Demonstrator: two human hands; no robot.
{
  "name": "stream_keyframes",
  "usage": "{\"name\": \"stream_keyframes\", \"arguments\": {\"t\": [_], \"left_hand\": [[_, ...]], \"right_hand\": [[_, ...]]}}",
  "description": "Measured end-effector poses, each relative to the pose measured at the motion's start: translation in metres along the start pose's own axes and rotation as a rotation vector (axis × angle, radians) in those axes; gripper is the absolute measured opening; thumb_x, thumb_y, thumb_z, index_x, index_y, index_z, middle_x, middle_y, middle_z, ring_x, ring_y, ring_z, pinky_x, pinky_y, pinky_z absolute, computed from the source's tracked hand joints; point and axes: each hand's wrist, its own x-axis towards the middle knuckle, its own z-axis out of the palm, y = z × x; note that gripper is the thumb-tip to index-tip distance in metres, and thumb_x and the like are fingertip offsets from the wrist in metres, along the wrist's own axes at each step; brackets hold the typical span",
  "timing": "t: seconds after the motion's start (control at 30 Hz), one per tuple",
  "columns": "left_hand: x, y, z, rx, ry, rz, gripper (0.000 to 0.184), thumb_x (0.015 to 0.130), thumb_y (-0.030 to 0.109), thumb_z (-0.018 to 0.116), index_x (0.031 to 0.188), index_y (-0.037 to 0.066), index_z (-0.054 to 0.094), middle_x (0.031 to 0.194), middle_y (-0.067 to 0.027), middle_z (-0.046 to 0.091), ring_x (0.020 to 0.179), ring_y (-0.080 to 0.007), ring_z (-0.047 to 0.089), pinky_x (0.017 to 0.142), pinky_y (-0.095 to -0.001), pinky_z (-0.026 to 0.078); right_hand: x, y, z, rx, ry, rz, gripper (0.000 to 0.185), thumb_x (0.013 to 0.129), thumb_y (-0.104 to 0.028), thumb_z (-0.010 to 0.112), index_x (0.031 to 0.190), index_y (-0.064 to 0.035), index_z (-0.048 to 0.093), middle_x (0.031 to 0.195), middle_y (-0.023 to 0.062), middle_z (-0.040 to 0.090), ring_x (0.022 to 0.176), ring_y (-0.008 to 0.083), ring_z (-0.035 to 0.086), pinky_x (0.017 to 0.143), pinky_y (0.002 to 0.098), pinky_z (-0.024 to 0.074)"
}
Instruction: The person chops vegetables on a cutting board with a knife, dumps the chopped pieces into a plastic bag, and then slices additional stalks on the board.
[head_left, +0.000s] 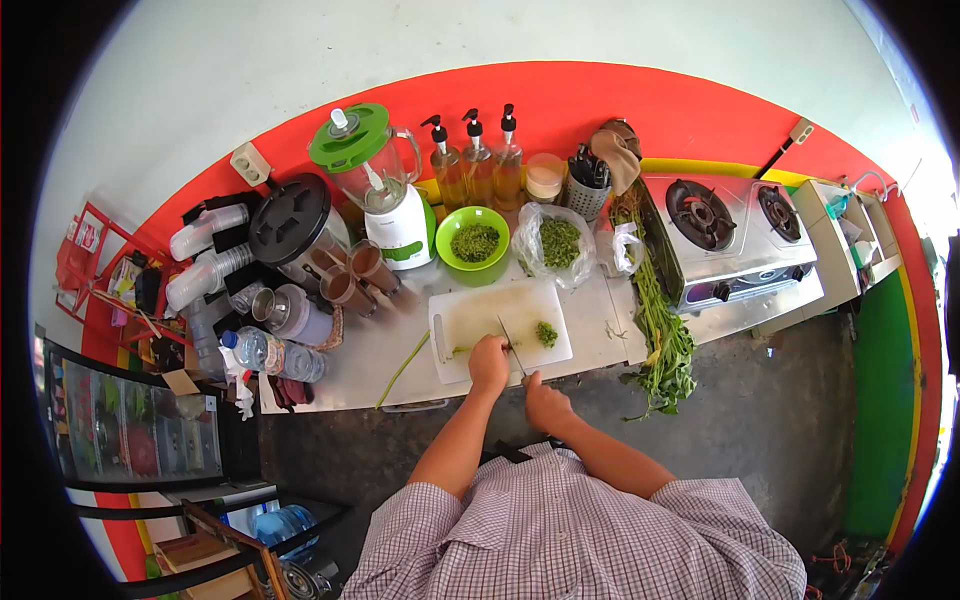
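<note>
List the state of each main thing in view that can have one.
Knife, held in right hand
Cutting board, flat, chopped greens on it
Bowl, holding chopped greens
Plastic bag, open, holding greens
Blender, lid on
Pump bottles, upright
Stove, no flame visible
Water bottle, capped
Leafy stems, bunched

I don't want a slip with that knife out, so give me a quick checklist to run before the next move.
1. Knife held by its handle in the right hand: ok.
2. Left hand well clear of the blade: not ok, its fingertips look very close.
3. Chopped pile away from the blade: ok, it lies to the right.
4. Grip of the left hand on any greens: cannot tell, its fingers hide it.
5. Greens in the green bowl below its rim: ok.
</note>
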Motion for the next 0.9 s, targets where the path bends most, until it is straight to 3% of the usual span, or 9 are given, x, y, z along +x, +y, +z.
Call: {"name": "stream_keyframes", "arguments": {"t": [0.2,0.33,0.4,0.63,0.8,0.9], "left_hand": [[-0.018,-0.003,0.006,-0.041,0.173,0.156,0.008,0.083,0.004,0.064,0.087,0.004,0.070,0.091,-0.0133,0.065,0.092,-0.0351,0.062,0.077,-0.0451,0.052],[-0.009,-0.005,0.005,-0.091,0.149,0.120,0.007,0.083,0.003,0.064,0.086,0.004,0.070,0.090,-0.0147,0.065,0.090,-0.0358,0.062,0.077,-0.0453,0.052],[-0.005,-0.005,0.004,-0.121,0.046,0.012,0.006,0.082,0.002,0.065,0.085,0.003,0.069,0.090,-0.0154,0.065,0.087,-0.0368,0.063,0.077,-0.0456,0.052],[-0.001,-0.001,-0.005,0.013,-0.030,0.050,0.004,0.082,0.004,0.066,0.085,0.004,0.069,0.091,-0.0155,0.065,0.089,-0.0363,0.064,0.077,-0.0456,0.052],[-0.018,-0.002,-0.001,0.070,0.122,0.192,0.008,0.083,0.005,0.065,0.087,0.006,0.072,0.091,-0.0134,0.066,0.094,-0.0336,0.062,0.080,-0.0442,0.052],[-0.020,-0.005,-0.001,-0.022,0.161,0.115,0.010,0.082,0.004,0.065,0.088,0.007,0.073,0.090,-0.0128,0.065,0.093,-0.0335,0.060,0.082,-0.0428,0.052]], "right_hand": [[0.007,0.003,-0.003,-0.017,-0.012,-0.041,0.062,0.093,-0.014,0.052,0.143,0.0085,0.024,0.107,0.0259,0.070,0.098,0.0391,0.071,0.085,0.0484,0.0563],[0.004,0.001,-0.002,0.021,-0.030,-0.014,0.064,0.090,-0.011,0.053,0.144,0.0070,0.023,0.105,0.0275,0.069,0.098,0.0414,0.070,0.084,0.0501,0.0558],[0.000,-0.003,0.007,0.015,-0.050,0.026,0.063,0.093,-0.013,0.052,0.145,0.0090,0.024,0.106,0.0240,0.070,0.098,0.0381,0.071,0.084,0.0474,0.0568],[0.004,-0.003,-0.004,-0.022,-0.010,-0.022,0.064,0.093,-0.014,0.053,0.145,0.0093,0.024,0.105,0.0243,0.070,0.097,0.0386,0.071,0.083,0.0478,0.0574],[0.008,-0.002,0.004,-0.024,-0.027,-0.026,0.064,0.093,-0.014,0.053,0.145,0.0094,0.024,0.106,0.0246,0.070,0.095,0.0394,0.071,0.082,0.0478,0.0575],[0.008,0.000,-0.007,0.020,0.002,-0.051,0.063,0.091,-0.012,0.052,0.142,0.0097,0.023,0.104,0.0279,0.069,0.096,0.0419,0.070,0.084,0.0504,0.0561]]}}
